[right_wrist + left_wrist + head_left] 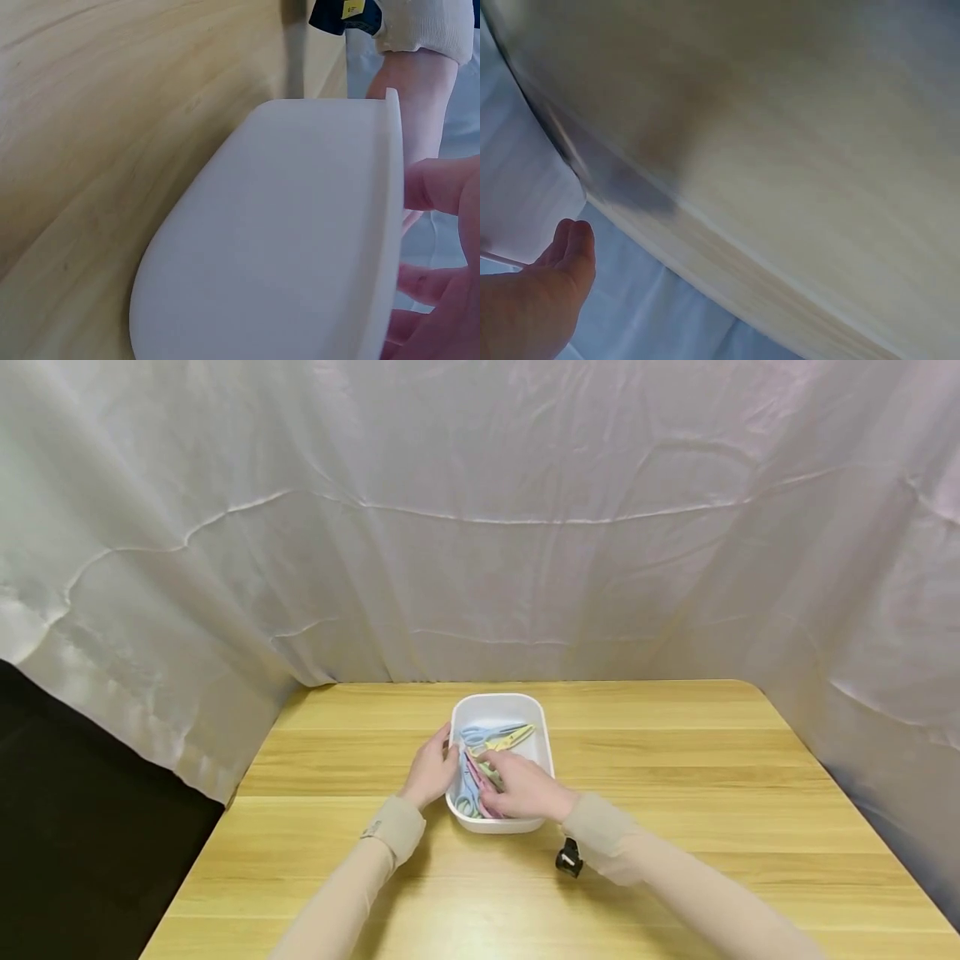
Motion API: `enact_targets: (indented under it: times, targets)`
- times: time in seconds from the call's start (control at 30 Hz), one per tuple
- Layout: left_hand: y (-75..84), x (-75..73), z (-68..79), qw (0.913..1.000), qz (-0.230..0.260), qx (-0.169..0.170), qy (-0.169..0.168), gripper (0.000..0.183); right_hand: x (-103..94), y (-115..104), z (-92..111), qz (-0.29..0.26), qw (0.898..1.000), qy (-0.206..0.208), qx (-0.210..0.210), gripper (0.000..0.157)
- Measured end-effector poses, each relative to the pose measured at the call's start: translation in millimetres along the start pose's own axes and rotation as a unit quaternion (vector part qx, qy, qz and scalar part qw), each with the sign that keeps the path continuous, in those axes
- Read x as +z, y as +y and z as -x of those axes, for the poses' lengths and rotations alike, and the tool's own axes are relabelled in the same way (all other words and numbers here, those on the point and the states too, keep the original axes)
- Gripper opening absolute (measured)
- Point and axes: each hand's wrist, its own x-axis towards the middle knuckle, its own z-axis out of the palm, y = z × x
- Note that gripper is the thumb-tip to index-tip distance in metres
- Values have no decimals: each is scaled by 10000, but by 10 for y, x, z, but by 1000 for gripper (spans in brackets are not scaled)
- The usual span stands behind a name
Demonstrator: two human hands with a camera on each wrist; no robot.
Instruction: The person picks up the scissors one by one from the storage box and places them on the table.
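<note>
Several craft scissors lie inside a white plastic bin point(501, 827) on the table. Blue scissors point(474, 737) and yellow scissors point(512, 740) are toward the back; a second blue pair point(467, 787) lies along the left wall. My left hand point(433, 770) holds the bin's left side, thumb at the rim; in the left wrist view its fingers point(577, 244) are beside the white wall. Reaching over the right side, my right hand point(525, 787) has thumb and fingers spread over pink scissors point(472, 768) and a green pair point(491, 774). The bin wall hides its fingertips in the right wrist view.
A wooden table point(675, 760) spreads around the bin, with a pale curtain point(480, 577) hanging behind its far edge. A black device point(569, 858) is at the right wrist. Something black point(90, 827) fills the left side beyond the table.
</note>
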Motion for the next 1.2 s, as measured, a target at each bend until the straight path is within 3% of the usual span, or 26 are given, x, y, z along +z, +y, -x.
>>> enact_targets:
  times: [0.23,0.67,1.2]
  targets:
    - [-30,-45,27,9999,122,-38,23,57,15,-65,-85,-58,9988,-381,312,61]
    - [-36,-48,35,9999,72,-54,71,56,93,-66,-207,-10,9938,-653,899,61]
    - [-37,-59,78,9999,66,-133,77,56,155,-72,-271,-184,9899,-810,1152,59]
